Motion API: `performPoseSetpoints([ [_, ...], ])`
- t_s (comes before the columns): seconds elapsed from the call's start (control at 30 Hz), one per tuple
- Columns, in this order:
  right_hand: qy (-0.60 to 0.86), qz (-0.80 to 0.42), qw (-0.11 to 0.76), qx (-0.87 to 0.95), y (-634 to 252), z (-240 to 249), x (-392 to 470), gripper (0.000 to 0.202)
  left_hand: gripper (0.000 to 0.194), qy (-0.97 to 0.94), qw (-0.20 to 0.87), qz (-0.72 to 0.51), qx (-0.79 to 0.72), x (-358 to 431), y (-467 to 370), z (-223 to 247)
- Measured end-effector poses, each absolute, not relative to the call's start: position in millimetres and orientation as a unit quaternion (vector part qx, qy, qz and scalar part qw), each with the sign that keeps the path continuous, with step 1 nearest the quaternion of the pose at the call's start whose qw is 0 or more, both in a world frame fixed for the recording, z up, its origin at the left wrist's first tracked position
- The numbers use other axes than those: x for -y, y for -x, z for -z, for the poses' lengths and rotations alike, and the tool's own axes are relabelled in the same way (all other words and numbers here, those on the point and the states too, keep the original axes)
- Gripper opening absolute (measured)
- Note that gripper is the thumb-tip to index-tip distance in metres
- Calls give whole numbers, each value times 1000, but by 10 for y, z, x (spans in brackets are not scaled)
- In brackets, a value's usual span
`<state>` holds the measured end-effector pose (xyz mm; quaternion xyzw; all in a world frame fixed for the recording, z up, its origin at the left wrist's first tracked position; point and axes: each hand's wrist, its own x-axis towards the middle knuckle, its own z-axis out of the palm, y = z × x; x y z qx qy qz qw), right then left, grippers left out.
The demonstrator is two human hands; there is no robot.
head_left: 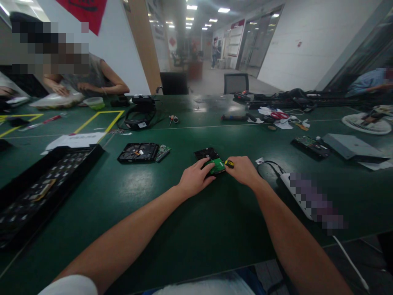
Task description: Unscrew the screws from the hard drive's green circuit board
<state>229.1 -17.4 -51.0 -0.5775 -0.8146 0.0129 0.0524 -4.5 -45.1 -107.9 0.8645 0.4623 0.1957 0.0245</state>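
Note:
A hard drive (205,153) with a green circuit board (217,165) facing up lies on the green table in front of me. My left hand (196,177) grips its near left side, fingers over the board and thumb along the near edge. My right hand (243,169) is closed around a yellow and black screwdriver (229,164) at the drive's right edge. The screwdriver's tip is hidden. Left of my hands lies another hard drive (138,152), beside a loose circuit board (163,153).
A long black tray (97,152) stands at the left. To the right are a white power strip (294,192), another drive (310,146) and a grey metal box (353,146). Keys (172,119) and a black headset-like device (139,116) lie farther back. A person (101,76) sits across at the left.

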Motion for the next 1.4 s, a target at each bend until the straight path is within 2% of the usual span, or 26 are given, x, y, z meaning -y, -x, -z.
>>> performPoseSetpoints([
  [0.23, 605, -36, 99, 789, -2358, 488, 125, 25, 62, -863, 58, -215, -454, 414, 95, 1008],
  [0.37, 658, -56, 135, 739, -2409, 458, 100, 26, 92, -854, 47, -223, -468, 332, 205, 981],
  [0.5, 667, -104, 124, 727, -2413, 471, 95, 24, 105, -854, 55, -192, -481, 307, 251, 1018],
  [0.6, 665, -135, 118, 725, -2392, 507, 98, 27, 107, -858, 54, -171, -481, 319, 238, 1039],
  [0.8, 663, -250, 183, 682, -2378, 603, 108, 29, 103, -854, 28, -163, -493, 385, 188, 996],
  [1.0, 648, -326, 221, 652, -2375, 646, 102, 23, 103, -852, 15, -154, -501, 438, 150, 948],
  [1.4, 639, -404, 245, 607, -2388, 650, 91, 16, 103, -852, 3, -131, -506, 453, 126, 951],
])
